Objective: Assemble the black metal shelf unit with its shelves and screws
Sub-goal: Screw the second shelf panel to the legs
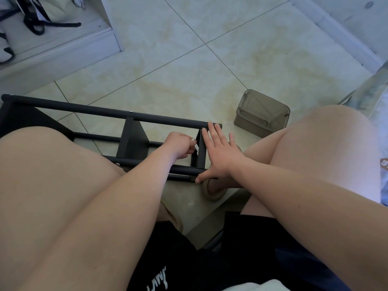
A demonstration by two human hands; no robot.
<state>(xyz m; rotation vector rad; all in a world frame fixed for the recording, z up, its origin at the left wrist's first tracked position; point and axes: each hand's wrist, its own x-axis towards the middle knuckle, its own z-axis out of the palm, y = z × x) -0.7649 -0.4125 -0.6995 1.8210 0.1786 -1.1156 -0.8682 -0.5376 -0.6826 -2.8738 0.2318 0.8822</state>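
A seated person works on one black metal shelf unit, which lies on its side on the tiled floor between the person's two bare knees. The unit's long round rails run left to right. Two flat matte panels cross between the rails, and a third dark panel sits at the unit's left end. Three small silver screw heads show on the rails, two on the far rail and one on the near rail.

The left hand is clenched inside the frame, just left of the unit's right-hand panel. Its fingertips pinch a small pale piece, too small to identify. The right hand lies released and flat across the unit's right end, with straight fingers pressed on the end panel and the far rail. Its thumb reaches the near rail.

One translucent grey-brown plastic container, boxy with rounded corners, rests on the floor just beyond the unit's right end, apart from it. One beige slipper sits below the unit's near right corner.

Glossy pale tiles with thin dark joints stretch open beyond the unit's far rail. A white baseboard borders that floor beyond the unit's left end.
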